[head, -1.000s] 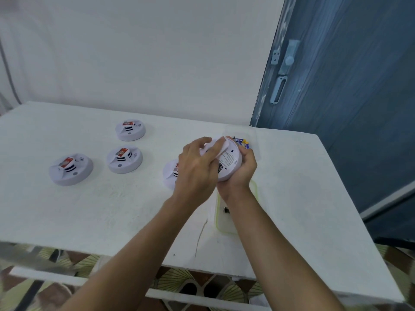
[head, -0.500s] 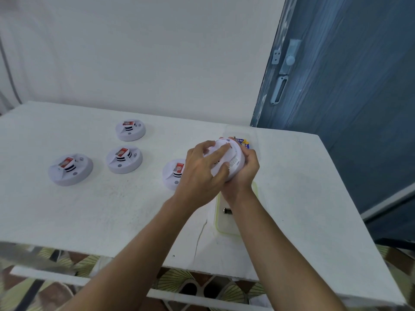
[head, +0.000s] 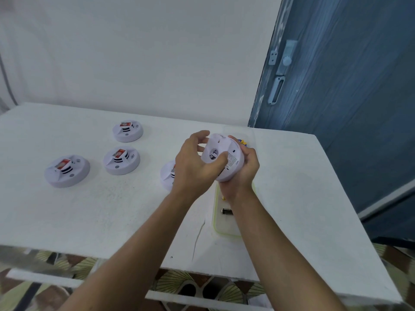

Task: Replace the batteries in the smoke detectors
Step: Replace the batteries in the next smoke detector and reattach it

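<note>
On the left half of the worktop [head: 89, 221], three round white detectors are laid face up and apart from one another: the nearest detector [head: 67, 171], the middle detector [head: 121, 161] and the far detector [head: 128, 130]. Each is marked with a red patch beside a raised vent. A fourth detector [head: 167, 176] is half hidden behind the left hand [head: 193, 164].

That hand is curled over the held detector [head: 221, 142], with the thumb pressed on its back face and the fingers hooked over its upper rim. The held detector is raised above the worktop and tilted so that its back is shown. The back is a flat white disc with a round recess near the middle and printed text toward the right edge. The right hand [head: 244, 173] is wrapped round the lower right rim, so both hands are clamped on the one unit.

The shell is judged light, stiff and smooth, and so apt to slip. It is best taken by the rim, and any thin plastic catches should not be forced. Below the right wrist, a loose battery [head: 226, 211] is seen lying in a pale tray [head: 224, 231].
</note>
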### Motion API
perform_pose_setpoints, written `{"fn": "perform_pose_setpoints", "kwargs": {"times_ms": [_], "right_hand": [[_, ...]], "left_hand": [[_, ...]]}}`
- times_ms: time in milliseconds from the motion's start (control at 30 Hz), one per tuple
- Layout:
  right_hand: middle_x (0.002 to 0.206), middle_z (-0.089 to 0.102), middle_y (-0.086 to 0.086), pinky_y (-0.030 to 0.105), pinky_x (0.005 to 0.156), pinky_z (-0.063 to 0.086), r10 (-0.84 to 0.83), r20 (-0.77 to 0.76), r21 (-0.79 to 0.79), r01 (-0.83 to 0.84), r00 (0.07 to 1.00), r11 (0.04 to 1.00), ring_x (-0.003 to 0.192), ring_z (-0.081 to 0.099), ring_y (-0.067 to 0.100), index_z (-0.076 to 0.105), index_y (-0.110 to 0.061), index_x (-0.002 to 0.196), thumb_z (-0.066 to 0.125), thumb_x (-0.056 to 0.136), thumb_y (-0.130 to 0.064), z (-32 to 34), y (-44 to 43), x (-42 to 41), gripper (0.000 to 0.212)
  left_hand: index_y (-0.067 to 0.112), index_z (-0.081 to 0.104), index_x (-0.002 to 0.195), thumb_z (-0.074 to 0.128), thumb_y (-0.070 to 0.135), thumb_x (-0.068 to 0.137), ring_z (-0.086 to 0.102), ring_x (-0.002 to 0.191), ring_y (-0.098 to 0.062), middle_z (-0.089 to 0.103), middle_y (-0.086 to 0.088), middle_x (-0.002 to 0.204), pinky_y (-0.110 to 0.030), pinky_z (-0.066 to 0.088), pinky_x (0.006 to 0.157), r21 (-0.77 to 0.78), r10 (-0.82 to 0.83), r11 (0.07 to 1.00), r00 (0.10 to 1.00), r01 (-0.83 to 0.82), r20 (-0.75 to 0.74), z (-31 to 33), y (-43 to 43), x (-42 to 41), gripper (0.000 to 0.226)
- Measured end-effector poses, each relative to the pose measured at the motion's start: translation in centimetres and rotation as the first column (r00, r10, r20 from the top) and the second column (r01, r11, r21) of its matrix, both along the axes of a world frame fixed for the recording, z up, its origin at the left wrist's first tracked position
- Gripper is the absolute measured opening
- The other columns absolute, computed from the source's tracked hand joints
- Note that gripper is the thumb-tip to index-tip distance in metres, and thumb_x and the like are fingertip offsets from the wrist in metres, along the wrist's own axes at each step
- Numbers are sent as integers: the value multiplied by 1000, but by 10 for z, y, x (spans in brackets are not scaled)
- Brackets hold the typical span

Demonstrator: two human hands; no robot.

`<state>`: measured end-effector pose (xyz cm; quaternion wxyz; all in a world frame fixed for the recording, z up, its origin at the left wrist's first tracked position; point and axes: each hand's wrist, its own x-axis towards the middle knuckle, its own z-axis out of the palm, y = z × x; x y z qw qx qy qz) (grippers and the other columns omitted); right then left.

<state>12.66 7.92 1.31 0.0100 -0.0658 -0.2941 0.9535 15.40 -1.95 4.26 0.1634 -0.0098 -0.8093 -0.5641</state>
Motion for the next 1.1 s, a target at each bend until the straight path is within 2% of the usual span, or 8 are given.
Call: {"fn": "perform_pose_setpoints", "kwargs": {"times_ms": [133, 200, 333, 567, 733, 900, 1000, 1100], "right_hand": [[79, 68, 4, 33, 71, 54, 32, -30, -5, -33, 999, 999, 76, 68, 24, 66, -16, 84, 38, 96, -28, 4, -1, 4, 33], [82, 68, 5, 30, 66, 56, 43, -35, -11, -44, 998, 999, 76, 68, 25, 64, -13, 93, 38, 96, -28, 5, -1, 5, 30], [98, 66, 9, 35, 74, 54, 31, -15, -6, -31, 999, 999, 88, 64, 29, 60, -12, 113, 42, 92, -29, 4, -2, 2, 32], [91, 65, 7, 31, 70, 55, 24, -38, 11, -23, 999, 1000, 84, 65, 26, 60, -11, 108, 40, 92, -31, 0, -1, 2, 33], [96, 64, 9, 32, 71, 56, 21, -13, 44, -21, 1000, 999, 89, 64, 28, 58, -10, 115, 45, 86, -37, -1, -2, 2, 42], [92, 65, 7, 30, 67, 56, 21, -20, 31, -20, 1000, 999, 81, 67, 25, 61, -11, 108, 38, 94, -31, 2, -1, 4, 34], [89, 65, 7, 28, 62, 56, 25, -30, 22, -25, 999, 999, 76, 68, 23, 62, -10, 102, 35, 97, -28, 7, -1, 6, 33], [90, 64, 8, 28, 60, 56, 29, -23, 16, -28, 999, 999, 74, 68, 23, 61, -9, 105, 36, 97, -27, 9, -2, 8, 32]], "left_hand": [[24, 58, 121, 77, 35, 75, 57, 95, 3, 61, 14, 114, -8, 46, 71, -54, -13, 998, 1000, 12, -5, 2, 4, 0, 51], [25, 60, 115, 78, 34, 75, 56, 94, 5, 60, 16, 110, -12, 46, 75, -56, -4, 998, 1000, 4, -5, 1, 7, 1, 45], [31, 61, 106, 78, 33, 75, 56, 94, 2, 57, 22, 99, -14, 45, 79, -54, -4, 999, 1000, 3, -21, -2, 8, 3, 36], [32, 62, 108, 78, 36, 77, 53, 96, 11, 56, 26, 98, -6, 41, 77, -79, -41, 996, 998, 38, -40, -5, 6, 1, 36], [30, 63, 112, 79, 37, 77, 56, 99, 2, 60, 20, 105, -18, 48, 83, -67, -63, 996, 998, 61, -15, -5, 3, 1, 39], [28, 65, 111, 79, 42, 75, 59, 96, 0, 63, 16, 105, -21, 51, 82, -70, -30, 997, 1000, 29, -11, -4, 4, 3, 40], [28, 66, 110, 79, 43, 75, 58, 92, 2, 63, 16, 104, -16, 49, 77, -84, -12, 996, 1000, 13, 3, -2, 4, 3, 40], [27, 66, 111, 78, 43, 75, 57, 89, 5, 63, 16, 106, -4, 41, 69, -99, -3, 995, 1000, 6, 28, 0, 4, 4, 41]]}}
